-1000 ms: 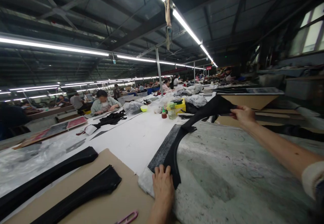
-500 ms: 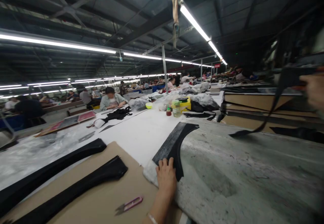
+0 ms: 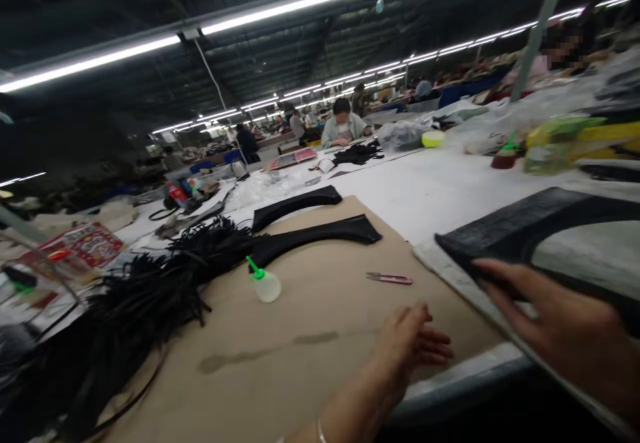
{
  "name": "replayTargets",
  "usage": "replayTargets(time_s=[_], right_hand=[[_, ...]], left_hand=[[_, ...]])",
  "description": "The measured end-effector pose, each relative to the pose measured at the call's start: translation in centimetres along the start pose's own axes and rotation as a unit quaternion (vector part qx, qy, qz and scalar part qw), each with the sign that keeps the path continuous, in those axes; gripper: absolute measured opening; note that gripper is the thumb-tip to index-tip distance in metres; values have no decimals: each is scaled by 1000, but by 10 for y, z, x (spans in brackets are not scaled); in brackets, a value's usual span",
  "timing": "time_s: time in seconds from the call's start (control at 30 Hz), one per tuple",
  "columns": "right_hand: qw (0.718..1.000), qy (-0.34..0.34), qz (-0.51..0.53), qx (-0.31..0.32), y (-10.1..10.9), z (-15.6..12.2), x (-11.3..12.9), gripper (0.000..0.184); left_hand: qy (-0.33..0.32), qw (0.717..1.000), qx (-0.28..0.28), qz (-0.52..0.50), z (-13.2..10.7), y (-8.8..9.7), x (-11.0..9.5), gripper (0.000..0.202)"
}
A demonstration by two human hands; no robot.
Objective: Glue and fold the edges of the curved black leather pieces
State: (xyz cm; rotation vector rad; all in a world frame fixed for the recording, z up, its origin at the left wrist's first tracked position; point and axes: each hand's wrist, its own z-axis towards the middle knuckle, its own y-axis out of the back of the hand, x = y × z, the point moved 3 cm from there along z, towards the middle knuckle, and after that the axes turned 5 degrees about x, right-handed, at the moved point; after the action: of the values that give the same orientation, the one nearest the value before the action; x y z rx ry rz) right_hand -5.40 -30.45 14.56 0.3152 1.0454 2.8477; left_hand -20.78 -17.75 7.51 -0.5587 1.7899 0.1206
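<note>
My left hand [image 3: 413,339] hovers over the brown board [image 3: 310,303], fingers stretched out and holding nothing. At the near corner of a black curved piece of material [image 3: 505,223], my right hand [image 3: 565,326] pinches the edge between thumb and fingers. That piece lies on a worn grey-white slab [image 3: 450,276], its right end cut off by the picture's edge. Purple thread snips [image 3: 393,278] lie on the board beyond my left hand. Farther left are two more black curved pieces, a nearer one [image 3: 320,237] and a farther one [image 3: 300,203].
A squeeze bottle with a green nozzle [image 3: 267,286] stands on the board beside a large heap of black strips [image 3: 150,303]. Clear plastic bags [image 3: 400,135] and a yellow-green container [image 3: 555,149] sit farther back. Another person [image 3: 345,126] works across the white table [image 3: 400,189].
The view has swung left. My left hand has come off the black curved piece and moved over the board. My right hand, earlier raised with a black strip, now grips the curved piece's corner.
</note>
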Motion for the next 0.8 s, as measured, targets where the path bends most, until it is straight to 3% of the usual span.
replayTargets(time_s=[0.03,0.13,0.23,0.33,0.43,0.57,0.67,0.8], right_hand=[[997,58,44,25,-21,-5,34,35],[973,135,178,56,-67,-26,125,55],[945,166,260,113,-90,-43,188,66],[917,198,290,188,-97,-50,223,65],[911,214,277,220,-96,-51,230,56],[953,113,185,213,-102,-58,194,38],[971,87,103,199,-111,-65,167,34],[966,112,75,219,-120,-72,163,34]], left_hand=[[12,997,-15,-74,-19,16,2,73],[38,972,-44,-228,-72,58,8,79],[48,971,-98,-212,-109,91,20,63],[38,970,-177,-160,-133,121,33,43],[12,974,-175,-142,-153,146,36,38],[-11,984,-158,-79,-193,186,29,36],[-4,983,-185,-9,-227,219,27,37],[37,961,-258,97,-267,259,33,42]])
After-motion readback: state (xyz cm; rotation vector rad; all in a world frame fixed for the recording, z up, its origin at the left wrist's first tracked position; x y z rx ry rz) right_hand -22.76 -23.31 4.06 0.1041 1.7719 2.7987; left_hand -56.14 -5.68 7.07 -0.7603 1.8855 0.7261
